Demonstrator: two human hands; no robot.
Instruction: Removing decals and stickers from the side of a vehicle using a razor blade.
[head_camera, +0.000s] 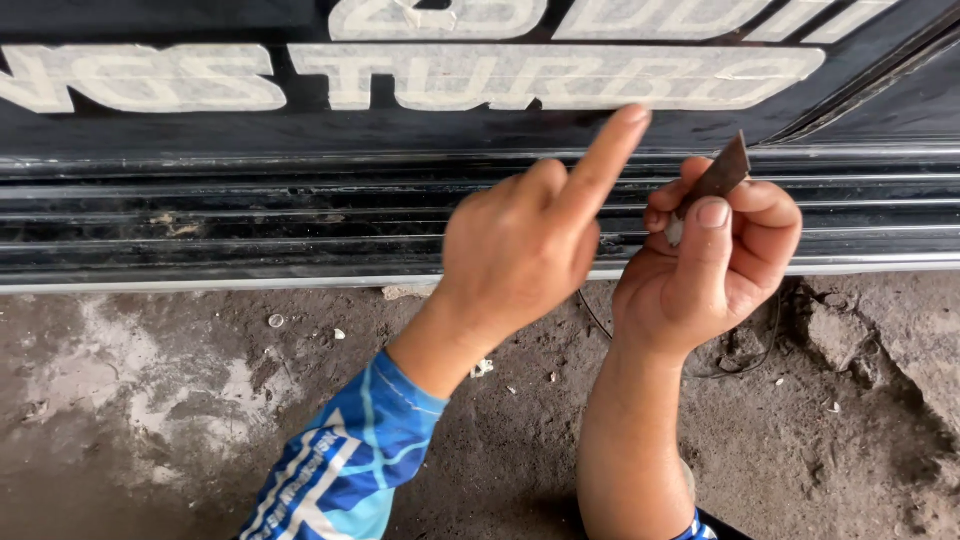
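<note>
Decal lettering, pale on the black vehicle panel, runs along the far side above the ribbed sill.
Left hand points one straight finger at the lettering's lower edge, other fingers curled, holding nothing; right hand pinches a small dark blade between thumb and fingers, tip raised toward the panel, over the dirt floor.

A vehicle repair yard or roadside garage. Evidence: the black lower body panel of a vehicle with pale stick-on lettering, ribbed sill trim below it, and a rough, stained, cracked concrete floor strewn with grit nearby.
</note>
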